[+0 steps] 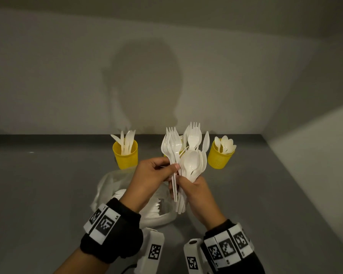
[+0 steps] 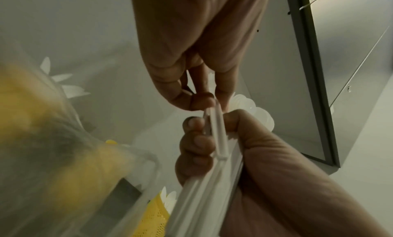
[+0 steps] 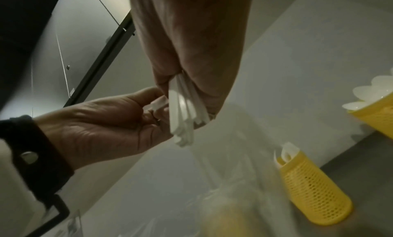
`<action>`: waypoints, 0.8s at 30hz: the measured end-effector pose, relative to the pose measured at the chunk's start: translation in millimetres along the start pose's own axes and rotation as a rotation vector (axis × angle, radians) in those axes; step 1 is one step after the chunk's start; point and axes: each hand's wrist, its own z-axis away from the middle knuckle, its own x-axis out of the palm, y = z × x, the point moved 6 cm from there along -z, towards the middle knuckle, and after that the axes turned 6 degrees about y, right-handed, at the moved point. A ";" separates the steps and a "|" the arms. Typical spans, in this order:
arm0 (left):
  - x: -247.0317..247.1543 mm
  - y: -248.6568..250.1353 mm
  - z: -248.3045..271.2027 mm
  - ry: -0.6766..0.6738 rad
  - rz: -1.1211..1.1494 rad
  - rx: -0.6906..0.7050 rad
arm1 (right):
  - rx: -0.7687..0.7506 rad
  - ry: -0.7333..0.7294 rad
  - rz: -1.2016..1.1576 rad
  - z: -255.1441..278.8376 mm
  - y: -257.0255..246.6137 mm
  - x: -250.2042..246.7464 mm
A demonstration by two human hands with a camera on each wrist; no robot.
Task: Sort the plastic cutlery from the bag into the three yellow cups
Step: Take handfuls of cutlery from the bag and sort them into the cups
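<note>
Here, both hands are raised above the grey tabletop point(image 1: 48, 184), sharing one mixed bundle of white plastic cutlery point(image 1: 183, 167). The right hand point(image 1: 194, 191) is wrapped round the handles of the bundle, fingers and thumb curled tight on them; spoon bowls fan out just above its knuckles and fork tines rise higher behind. The left hand point(image 1: 152, 175) pinches a few fork handles at the left edge of the same bundle, thumb and fingertips closed on them, so the two hands touch at the stems. From the left wrist view, the right hand's fingers point(image 2: 197, 144) curl over the stems and the handle ends stick out below the grip.

Beneath the hands lies the clear plastic bag point(image 1: 111, 186), crumpled on the tabletop with more white cutlery inside.

At the back, near the wall, stand the yellow cups. The left cup point(image 1: 126, 157) holds knives, standing blades up. The right cup point(image 1: 219, 158) holds spoons, bowls up. The middle cup point(image 1: 165, 154) is almost wholly hidden behind the raised bundle, only a sliver of yellow showing; what it holds cannot be told. In the right wrist view the cups show a perforated, mesh-like wall.

Black wristbands with square coded markers sit on both wrists.
</note>
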 end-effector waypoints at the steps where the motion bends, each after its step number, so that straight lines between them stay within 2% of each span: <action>1: 9.6 -1.7 -2.8 0.014 0.003 -0.011 | 0.010 -0.018 0.002 -2.9 -1.0 -10.0; 8: 58.5 -13.0 -18.2 0.276 0.160 -0.068 | 0.020 -0.118 0.021 -30.1 -4.9 -65.7; 12: 60.8 -15.7 -24.8 0.338 0.247 -0.099 | 0.014 -0.149 0.028 -40.9 -4.5 -81.7; 16: 28.0 -9.3 -32.7 0.457 0.247 -0.047 | 0.084 -0.138 0.011 -51.4 5.1 -88.4; 21: -53.0 16.8 -52.8 0.622 0.128 0.064 | 0.107 -0.101 -0.002 -69.6 14.5 -87.5; 24: -95.0 28.7 -78.8 0.674 0.020 0.093 | 0.108 -0.071 -0.001 -77.6 13.1 -81.5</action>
